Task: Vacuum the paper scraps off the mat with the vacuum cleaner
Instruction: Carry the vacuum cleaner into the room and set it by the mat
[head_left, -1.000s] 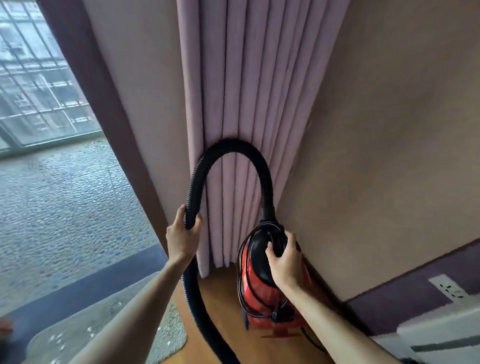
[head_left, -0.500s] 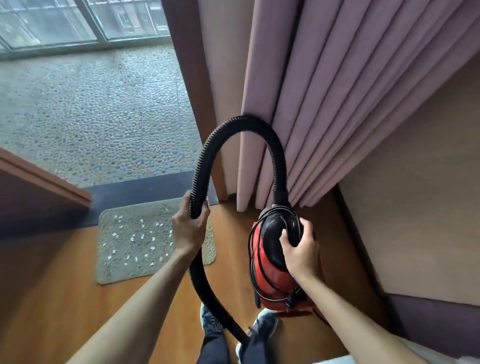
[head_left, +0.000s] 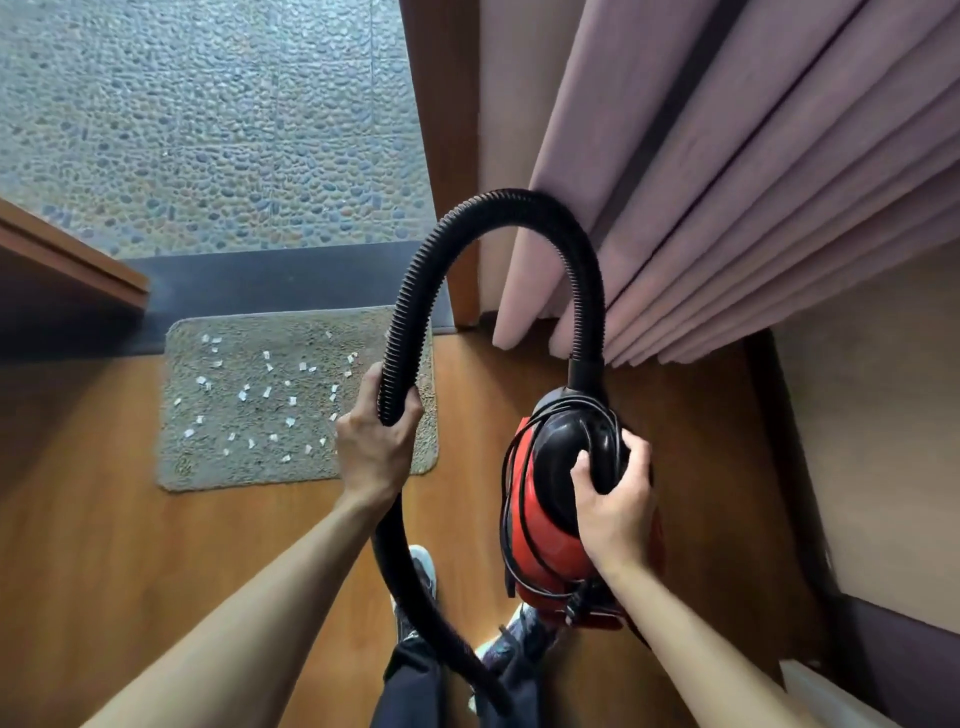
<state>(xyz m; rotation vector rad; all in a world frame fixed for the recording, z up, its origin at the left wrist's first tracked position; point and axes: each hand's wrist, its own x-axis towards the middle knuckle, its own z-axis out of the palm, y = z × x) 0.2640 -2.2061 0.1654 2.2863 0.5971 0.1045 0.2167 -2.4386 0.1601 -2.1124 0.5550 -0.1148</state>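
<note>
A red and black canister vacuum cleaner hangs above the wooden floor, with my right hand gripping its black top handle. Its ribbed black hose arches up from the canister and comes down through my left hand, which is closed around it, then runs down past my legs. The hose's end is out of view. A grey shaggy mat lies on the floor to the left, strewn with several small white paper scraps. A cord is wound around the vacuum's body.
Pink curtains hang at the right, close to the vacuum. A wooden door frame post stands behind the hose. Beyond a dark threshold lies pebbled flooring. A wooden ledge juts in at left. My feet stand below.
The view has tilted down and left, bringing the whole mat and my feet into sight. Both hands keep the same grips, and the vacuum has come away from the curtain corner.
</note>
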